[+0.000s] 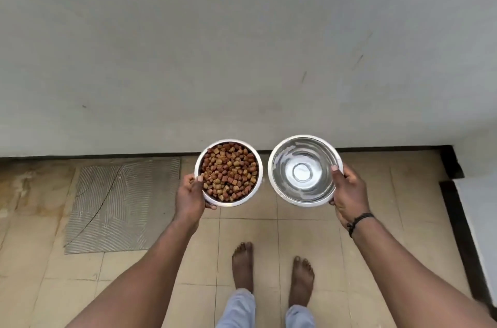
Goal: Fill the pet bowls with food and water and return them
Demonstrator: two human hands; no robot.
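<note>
Two round steel pet bowls are held side by side in the air above the tiled floor, close to a wall. The left bowl [252, 190] is heaped with brown kibble [228, 174]. My left hand [192, 193] grips its left rim, thumb over the edge. The right bowl [279, 155] holds clear water [302, 171] with ripples on it. My right hand [347, 190] grips its right rim, thumb inside the edge and fingers under it. The two bowls are slightly apart and roughly level.
A grey wall [242, 45] with a dark skirting strip [390, 149] runs across ahead. A bare patch of ridged tile adhesive [121, 204] lies on the floor at left. A wall corner [476, 193] juts out at right. My bare feet [271, 271] stand on beige tiles.
</note>
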